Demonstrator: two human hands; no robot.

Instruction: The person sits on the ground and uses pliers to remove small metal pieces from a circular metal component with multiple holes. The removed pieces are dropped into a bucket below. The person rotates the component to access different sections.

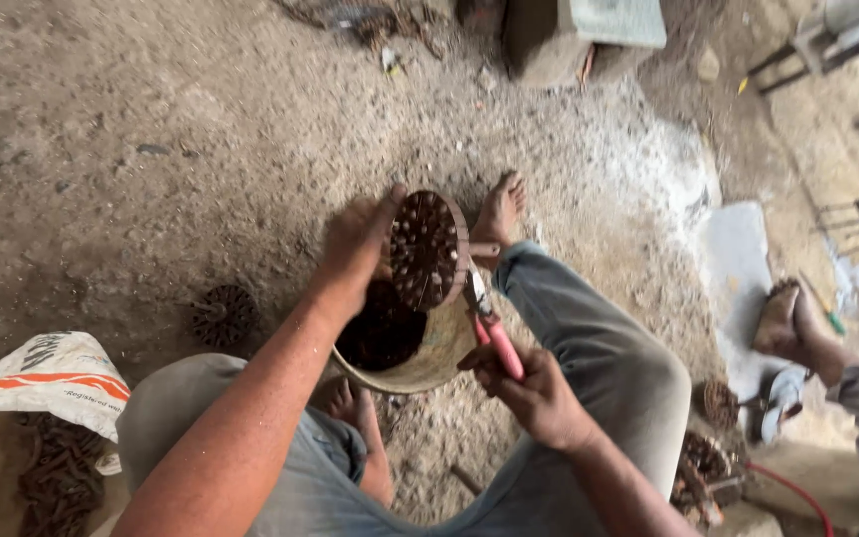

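My left hand (355, 239) grips a round rusty disc (425, 249) studded with many small pegs, held on edge above a metal bowl (439, 363) with dark contents. My right hand (529, 388) is closed on the pink handles of pliers (491, 328), whose jaws meet the disc's lower right edge. I am seated on the dirt floor with grey trousers, bare feet on either side of the bowl.
A second studded disc (223, 316) lies on the ground to the left. A white sack (47, 383) holds rusty chain-like parts at lower left. Another person's foot (785, 323) and sleeve are at right, beside a sandal (777, 403) and more rusty parts (703, 472). A concrete block (579, 35) stands at the top.
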